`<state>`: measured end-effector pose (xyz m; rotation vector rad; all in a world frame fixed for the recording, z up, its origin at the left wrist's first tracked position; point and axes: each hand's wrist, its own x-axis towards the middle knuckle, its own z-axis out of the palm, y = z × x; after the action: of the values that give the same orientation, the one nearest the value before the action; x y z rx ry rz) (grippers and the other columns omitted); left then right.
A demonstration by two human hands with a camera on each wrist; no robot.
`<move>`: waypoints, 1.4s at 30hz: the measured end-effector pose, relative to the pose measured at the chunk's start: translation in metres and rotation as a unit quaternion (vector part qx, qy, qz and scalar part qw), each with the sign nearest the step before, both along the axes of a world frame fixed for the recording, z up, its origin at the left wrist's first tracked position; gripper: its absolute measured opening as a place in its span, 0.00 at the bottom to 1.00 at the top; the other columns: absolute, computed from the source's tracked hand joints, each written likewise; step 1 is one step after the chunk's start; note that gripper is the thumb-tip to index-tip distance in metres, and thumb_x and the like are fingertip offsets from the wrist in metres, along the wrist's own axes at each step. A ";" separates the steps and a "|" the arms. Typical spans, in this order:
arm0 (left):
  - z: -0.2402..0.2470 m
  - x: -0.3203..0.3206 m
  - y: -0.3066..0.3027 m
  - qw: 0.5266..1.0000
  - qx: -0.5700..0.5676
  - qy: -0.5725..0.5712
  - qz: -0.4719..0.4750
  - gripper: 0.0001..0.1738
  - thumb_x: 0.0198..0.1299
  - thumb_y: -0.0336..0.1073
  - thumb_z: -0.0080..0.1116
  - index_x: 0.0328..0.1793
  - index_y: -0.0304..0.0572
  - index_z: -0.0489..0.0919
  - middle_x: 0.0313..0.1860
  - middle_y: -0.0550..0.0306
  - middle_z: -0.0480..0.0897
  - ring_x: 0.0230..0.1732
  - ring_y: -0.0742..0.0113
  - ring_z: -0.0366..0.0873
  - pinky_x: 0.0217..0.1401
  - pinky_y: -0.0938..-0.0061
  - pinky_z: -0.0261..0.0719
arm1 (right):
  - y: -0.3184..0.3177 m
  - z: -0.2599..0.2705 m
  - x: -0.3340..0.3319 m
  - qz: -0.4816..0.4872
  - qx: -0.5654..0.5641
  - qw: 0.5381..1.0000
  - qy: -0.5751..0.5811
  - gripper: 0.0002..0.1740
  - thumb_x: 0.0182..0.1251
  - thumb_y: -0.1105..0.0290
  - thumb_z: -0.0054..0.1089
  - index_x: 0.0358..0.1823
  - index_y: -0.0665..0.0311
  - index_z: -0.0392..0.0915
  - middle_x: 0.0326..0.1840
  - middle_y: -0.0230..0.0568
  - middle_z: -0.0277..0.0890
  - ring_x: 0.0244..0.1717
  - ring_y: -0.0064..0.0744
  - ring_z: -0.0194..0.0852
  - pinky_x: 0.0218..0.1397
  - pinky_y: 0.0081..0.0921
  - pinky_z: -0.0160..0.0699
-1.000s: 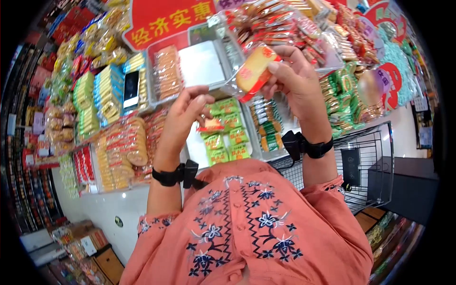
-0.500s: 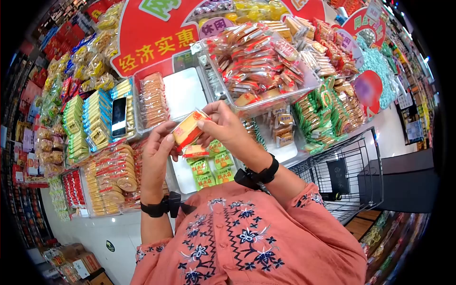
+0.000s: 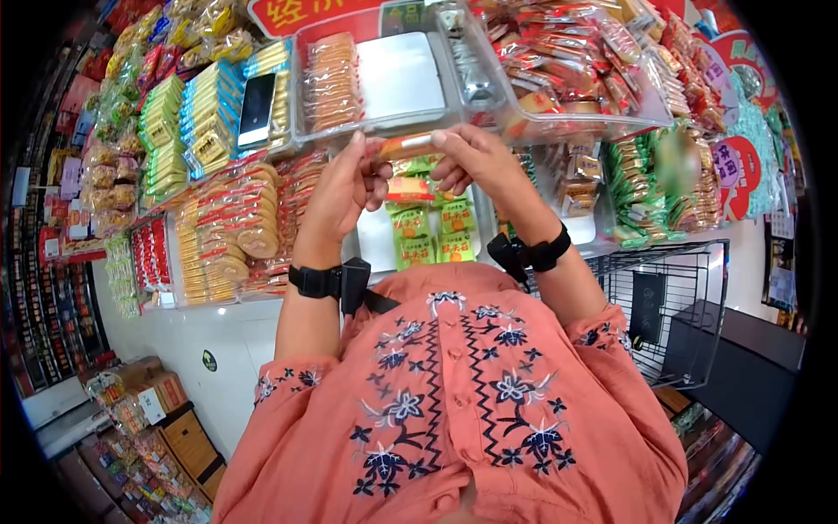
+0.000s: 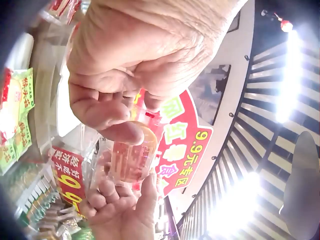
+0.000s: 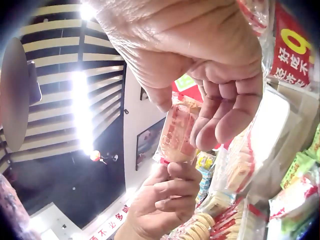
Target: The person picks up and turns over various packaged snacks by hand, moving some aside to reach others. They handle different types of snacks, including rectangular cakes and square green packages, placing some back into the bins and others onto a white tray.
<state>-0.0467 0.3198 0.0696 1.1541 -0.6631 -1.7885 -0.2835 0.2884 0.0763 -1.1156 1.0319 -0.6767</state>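
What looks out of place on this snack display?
A dark phone lies on the blue-and-yellow packets, odd among wrapped snacks. One red-and-yellow packet rests on the green packets, unlike its neighbours, so it may be misplaced. No spill is visible.

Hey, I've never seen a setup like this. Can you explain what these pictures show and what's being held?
There's no robot: these are a person's bare hands. The biggest picture looks down from a camera on the head. The other two come from cameras on black wrist straps, one per wrist, each looking past its own hand.

The left hand and right hand together pinch a small clear-wrapped snack with red markings, one at each end. Around them is a shop display: green square packets below the hands, more wrapped snacks in clear bins, and a black phone lying on blue and gold packets. A black wire shopping cart stands at the right.
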 end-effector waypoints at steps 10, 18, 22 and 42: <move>-0.019 0.013 -0.008 0.998 0.014 -0.063 -0.018 0.26 0.77 0.60 0.46 0.50 0.43 0.79 0.29 0.59 0.82 0.21 0.74 0.75 0.19 0.81 0.64 | -0.008 -0.011 0.012 0.044 0.014 0.994 0.103 0.37 0.76 0.35 0.46 0.33 0.68 0.76 0.19 0.43 0.80 0.18 0.28 0.78 0.22 0.21 0.75; -0.028 0.008 -0.013 0.997 0.036 -0.063 -0.023 0.25 0.76 0.59 0.48 0.48 0.43 0.79 0.28 0.60 0.81 0.19 0.74 0.73 0.16 0.82 0.62 | -0.011 -0.027 0.008 0.063 0.022 0.993 0.098 0.40 0.75 0.34 0.45 0.42 0.72 0.78 0.20 0.46 0.81 0.18 0.31 0.80 0.21 0.23 0.77; -0.033 0.008 -0.013 0.996 0.034 -0.079 -0.015 0.25 0.76 0.58 0.48 0.48 0.43 0.79 0.28 0.60 0.80 0.19 0.74 0.73 0.16 0.82 0.62 | -0.011 -0.029 0.008 0.054 0.036 0.995 0.078 0.35 0.76 0.37 0.48 0.36 0.68 0.77 0.21 0.39 0.78 0.20 0.27 0.77 0.23 0.22 0.76; -0.097 0.020 -0.012 0.952 -0.047 -0.293 -0.081 0.22 0.67 0.41 0.60 0.64 0.41 0.77 0.41 0.63 0.83 0.38 0.78 0.78 0.32 0.82 0.73 | 0.005 -0.099 0.008 0.085 -0.182 0.952 0.231 0.34 0.60 0.64 0.73 0.66 0.66 0.69 0.56 0.55 0.80 0.56 0.48 0.82 0.57 0.36 0.79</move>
<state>-0.0267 0.3076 -0.0276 1.6182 -1.2036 -1.5157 -0.2751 0.2934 -0.0227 -1.7233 1.2126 -0.4844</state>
